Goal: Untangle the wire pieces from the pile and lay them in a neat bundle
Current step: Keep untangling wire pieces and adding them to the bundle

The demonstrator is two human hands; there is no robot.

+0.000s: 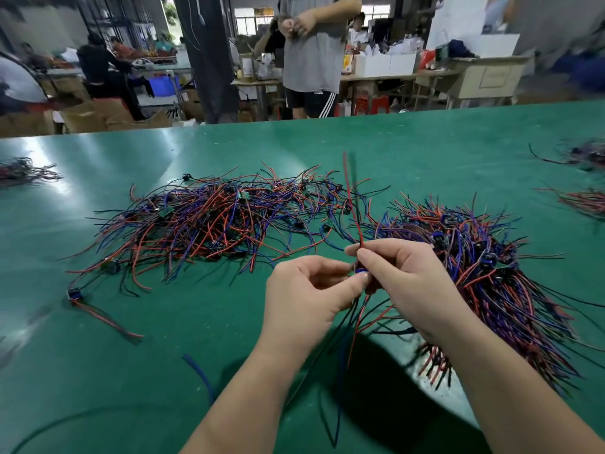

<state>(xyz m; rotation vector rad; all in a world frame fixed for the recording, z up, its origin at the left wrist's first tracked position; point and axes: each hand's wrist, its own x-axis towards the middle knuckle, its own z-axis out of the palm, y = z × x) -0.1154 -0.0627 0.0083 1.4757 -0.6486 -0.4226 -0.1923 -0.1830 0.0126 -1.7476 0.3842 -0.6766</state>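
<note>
Both hands pinch one wire piece (357, 226) at frame centre: the right hand (404, 280) holds its upright red and black leads, and the left hand (306, 291) holds the blue connector (361, 273). The bundle (497, 290) lies just right of the right hand, slanting toward lower right. The tangled pile (212, 217) sits to the upper left, so the right hand is nearer for laying down.

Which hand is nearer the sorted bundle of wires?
Right. The right hand is by the left edge of the bundle; the left hand is farther left, over bare table.
</note>
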